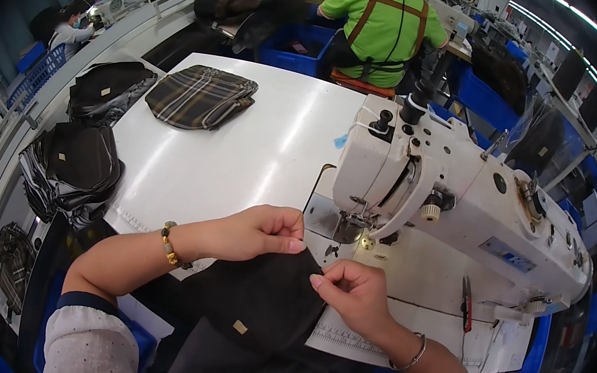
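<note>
In the lower middle of the frame, a dark cloth piece point(254, 294) is held up by both hands, its upper part at the near edge of the white surface point(225, 169) and the rest hanging toward the lower edge. The left hand point(271, 232) pinches the cloth's top corner between its thumb and curled fingers. The right hand point(356, 294), a little lower and to the right, grips the cloth's right edge in the same narrow way, thumb against bent finger. The two hands are near each other but apart. A small pale tag point(240, 327) shows on the lower part of the cloth.

A beaded bracelet point(169, 243) circles the left wrist, and a thin metal bangle point(412, 352) the right.

From the centre to the right of the frame stands a white sewing machine point(455, 200), its needle end just beyond the hands. Right of the right hand, a red-handled tool point(466, 305) lies on the surface, below the machine's arm.

In the upper left of the surface rest plaid cloth pieces point(201, 97). Farther left are a stack of dark pieces point(76, 157) and, above it, another dark pile point(107, 90). At the top of the frame, a person in a green shirt point(387, 25) sits facing away, beside a blue bin point(285, 58).
</note>
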A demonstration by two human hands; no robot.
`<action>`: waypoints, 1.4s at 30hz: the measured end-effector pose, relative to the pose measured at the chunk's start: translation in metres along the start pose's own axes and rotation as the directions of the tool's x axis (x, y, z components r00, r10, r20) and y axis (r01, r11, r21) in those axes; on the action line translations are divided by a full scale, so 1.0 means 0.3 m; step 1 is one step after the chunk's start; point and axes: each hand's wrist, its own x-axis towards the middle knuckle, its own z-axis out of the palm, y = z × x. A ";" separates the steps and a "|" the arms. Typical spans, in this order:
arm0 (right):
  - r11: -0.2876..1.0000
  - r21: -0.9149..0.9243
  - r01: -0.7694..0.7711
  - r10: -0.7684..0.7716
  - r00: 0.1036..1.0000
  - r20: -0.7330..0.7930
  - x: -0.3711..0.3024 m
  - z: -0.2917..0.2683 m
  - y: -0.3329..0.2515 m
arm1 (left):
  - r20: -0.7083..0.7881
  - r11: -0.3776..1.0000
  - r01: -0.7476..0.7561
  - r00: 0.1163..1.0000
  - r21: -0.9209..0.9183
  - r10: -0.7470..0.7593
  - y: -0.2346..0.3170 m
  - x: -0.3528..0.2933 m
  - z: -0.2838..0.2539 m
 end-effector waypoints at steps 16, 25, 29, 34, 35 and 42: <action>0.983 -0.011 0.185 -0.183 0.978 0.102 -0.040 0.020 -0.045 | 0.077 0.915 -0.166 0.986 0.367 0.148 0.058 0.008 -0.013; 0.488 -0.431 0.759 -0.745 0.620 0.246 -0.016 0.015 -0.008 | 0.439 0.952 0.024 0.884 0.304 -0.162 0.114 0.085 -0.044; 0.402 -0.412 0.818 -0.768 0.546 0.334 -0.043 -0.012 -0.023 | 0.650 0.954 0.150 0.704 0.260 -0.288 0.070 0.114 -0.004; 0.139 -0.599 0.789 -0.722 0.494 0.484 -0.004 -0.026 0.003 | 0.400 0.848 0.086 0.854 0.522 -0.333 0.069 0.171 -0.052; 0.142 -0.674 0.725 -0.684 0.564 0.463 0.019 -0.026 0.017 | 0.292 0.787 -0.003 0.930 0.617 -0.225 0.068 0.188 -0.067; 0.075 -0.901 0.428 -0.457 0.818 0.350 0.068 -0.057 0.061 | -0.077 0.501 -0.037 0.976 0.864 0.205 -0.024 0.308 -0.069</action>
